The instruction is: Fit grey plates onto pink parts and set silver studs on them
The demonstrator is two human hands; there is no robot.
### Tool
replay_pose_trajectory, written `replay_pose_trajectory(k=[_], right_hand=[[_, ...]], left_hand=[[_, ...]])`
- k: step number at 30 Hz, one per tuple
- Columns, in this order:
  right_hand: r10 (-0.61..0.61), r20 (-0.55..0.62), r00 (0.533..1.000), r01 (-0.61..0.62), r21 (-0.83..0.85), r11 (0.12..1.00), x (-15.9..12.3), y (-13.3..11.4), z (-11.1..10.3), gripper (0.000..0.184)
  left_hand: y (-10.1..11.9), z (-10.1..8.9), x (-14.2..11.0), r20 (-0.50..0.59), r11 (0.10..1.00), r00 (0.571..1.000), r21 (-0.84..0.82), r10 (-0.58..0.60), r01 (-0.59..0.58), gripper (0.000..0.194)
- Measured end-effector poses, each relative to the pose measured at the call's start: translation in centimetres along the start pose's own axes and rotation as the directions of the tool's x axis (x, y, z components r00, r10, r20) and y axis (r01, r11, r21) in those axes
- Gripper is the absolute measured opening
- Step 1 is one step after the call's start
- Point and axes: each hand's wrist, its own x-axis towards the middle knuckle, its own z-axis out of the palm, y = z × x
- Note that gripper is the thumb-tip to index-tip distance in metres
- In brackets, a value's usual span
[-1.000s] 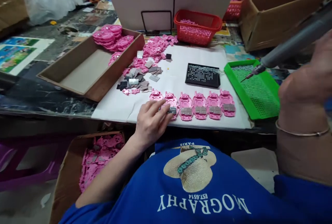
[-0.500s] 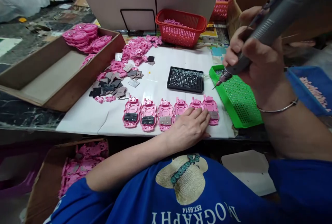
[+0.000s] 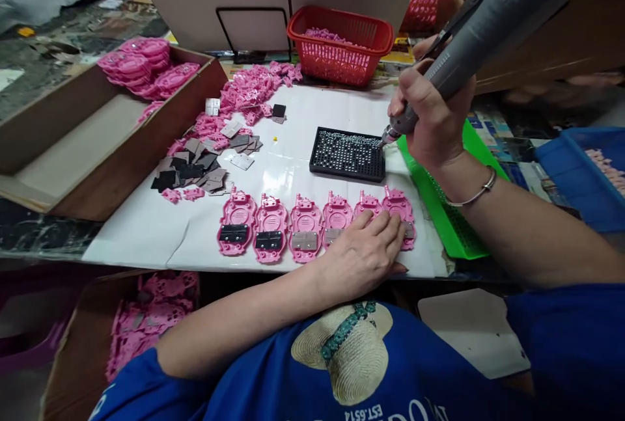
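Note:
Wrapped in my right hand (image 3: 434, 108) is a grey electric screwdriver (image 3: 469, 37), tilted with its tip down at the right edge of a black screw tray (image 3: 347, 155). Small silver screws stand in the tray's holes. My left hand (image 3: 368, 248) lies flat, fingers stretched over the right end of a row of pink plastic casings (image 3: 305, 222). It partly covers the casings there. Each casing whose lower part shows carries a black or grey plate, such as the black plate (image 3: 268, 240) on the second from the left.
Left of the row lie loose grey and black plates (image 3: 195, 167) and a heap of pink parts (image 3: 249, 92). A cardboard box (image 3: 195, 99) with pink casings stands at the left. A red basket (image 3: 342, 50) is behind; green (image 3: 459, 239) and blue (image 3: 576, 180) baskets are at the right.
My right hand has moved left and slightly down with the screwdriver, bringing its tip from beside the screw tray to the tray's right edge. The left hand stays on the casings.

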Motion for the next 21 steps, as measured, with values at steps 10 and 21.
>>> replay_pose_trajectory(k=[10,21], right_hand=[[-0.005,-0.02,1.0,0.005,0.033,0.999,1.3,1.2,0.7,0.036],[-0.007,-0.026,1.0,0.008,0.029,1.0,0.8,2.4,0.4,0.032]], left_hand=[[0.1,0.2,-0.1,0.004,1.0,1.0,-0.002,-0.001,0.001,0.055],[-0.1,0.1,-0.1,0.002,1.0,1.0,-0.01,0.0,0.0,0.054]])
